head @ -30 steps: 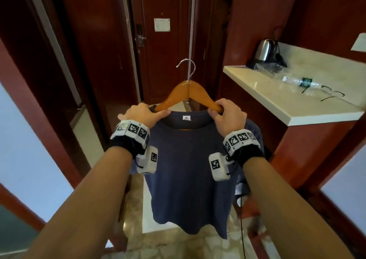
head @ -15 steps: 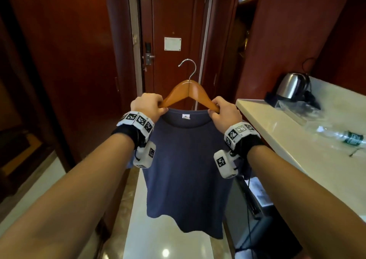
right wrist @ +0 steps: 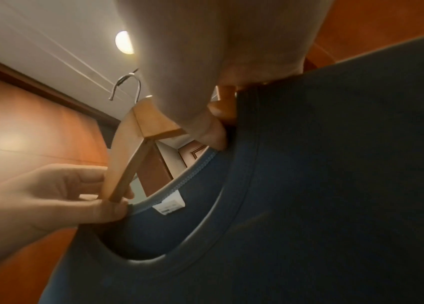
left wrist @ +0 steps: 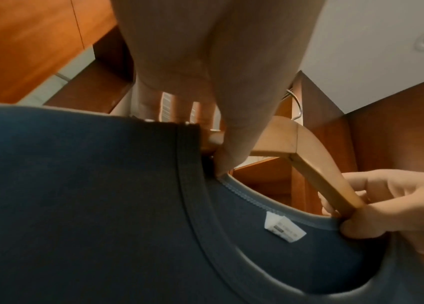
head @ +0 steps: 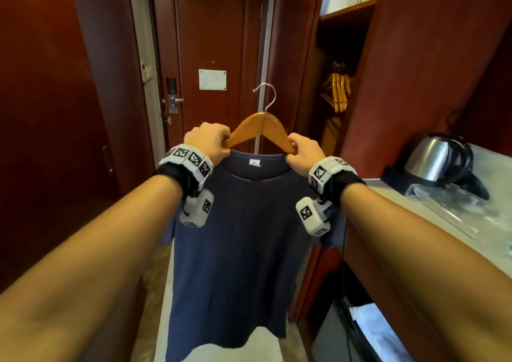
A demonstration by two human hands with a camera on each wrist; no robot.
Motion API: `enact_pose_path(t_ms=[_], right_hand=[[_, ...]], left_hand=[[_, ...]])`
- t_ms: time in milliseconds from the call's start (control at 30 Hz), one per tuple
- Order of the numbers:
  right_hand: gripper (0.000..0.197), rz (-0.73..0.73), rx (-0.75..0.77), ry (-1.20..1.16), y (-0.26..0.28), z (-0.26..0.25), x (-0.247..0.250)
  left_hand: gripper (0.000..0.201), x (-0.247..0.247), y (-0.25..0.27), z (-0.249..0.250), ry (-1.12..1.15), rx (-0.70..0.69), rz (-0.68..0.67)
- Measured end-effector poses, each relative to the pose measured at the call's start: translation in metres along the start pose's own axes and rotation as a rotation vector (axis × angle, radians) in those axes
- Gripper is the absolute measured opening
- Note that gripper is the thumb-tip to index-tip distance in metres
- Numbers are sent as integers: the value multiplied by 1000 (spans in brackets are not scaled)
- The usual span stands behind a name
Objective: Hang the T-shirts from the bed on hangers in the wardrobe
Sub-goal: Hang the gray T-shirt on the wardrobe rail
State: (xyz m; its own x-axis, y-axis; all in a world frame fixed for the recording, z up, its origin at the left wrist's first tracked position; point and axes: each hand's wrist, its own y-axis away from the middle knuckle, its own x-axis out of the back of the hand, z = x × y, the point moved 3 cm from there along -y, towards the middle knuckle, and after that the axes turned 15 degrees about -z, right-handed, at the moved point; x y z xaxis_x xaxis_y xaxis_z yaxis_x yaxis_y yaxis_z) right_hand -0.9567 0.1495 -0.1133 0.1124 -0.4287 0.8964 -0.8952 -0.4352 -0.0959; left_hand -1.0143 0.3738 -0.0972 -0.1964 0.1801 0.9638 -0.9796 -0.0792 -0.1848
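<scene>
A navy T-shirt hangs on a wooden hanger with a metal hook, held up in front of me. My left hand grips the hanger's left arm at the collar. My right hand grips the right arm at the collar. In the left wrist view my left thumb presses the hanger by the collar of the T-shirt. In the right wrist view my right thumb does the same on the hanger. The open wardrobe stands ahead on the right.
Several yellow wooden hangers hang inside the wardrobe, under a shelf. A room door closes the corridor ahead. On the right a pale counter carries a steel kettle. A dark wood wall runs along the left.
The view has swung up and to the right as I moved forward, bringing the wardrobe and its hangers into sight. Both hands keep the same grip on the hanger.
</scene>
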Motion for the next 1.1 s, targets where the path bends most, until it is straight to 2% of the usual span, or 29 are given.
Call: enact_pose_path(t_ms=[67, 300, 400, 500, 633, 800, 1100], right_hand=[[22, 18, -9, -19, -40, 7, 2], [8, 53, -36, -11, -174, 49, 10], [13, 61, -38, -7, -232, 71, 17], [17, 74, -39, 10, -290, 92, 30], [10, 91, -45, 49, -363, 120, 60], [15, 160, -64, 134, -430, 143, 91], [19, 240, -258, 315, -522, 209, 138]], left_hand=[[6, 1, -42, -4, 7, -23, 4], [9, -14, -187, -16, -38, -77, -26], [17, -23, -250, -11, -58, -109, -21], [20, -32, -316, -7, -38, -140, -14], [21, -36, -407, 0, 38, -205, -24], [29, -43, -505, 10, 59, -251, -31], [32, -74, -661, 54, 126, -443, 13]])
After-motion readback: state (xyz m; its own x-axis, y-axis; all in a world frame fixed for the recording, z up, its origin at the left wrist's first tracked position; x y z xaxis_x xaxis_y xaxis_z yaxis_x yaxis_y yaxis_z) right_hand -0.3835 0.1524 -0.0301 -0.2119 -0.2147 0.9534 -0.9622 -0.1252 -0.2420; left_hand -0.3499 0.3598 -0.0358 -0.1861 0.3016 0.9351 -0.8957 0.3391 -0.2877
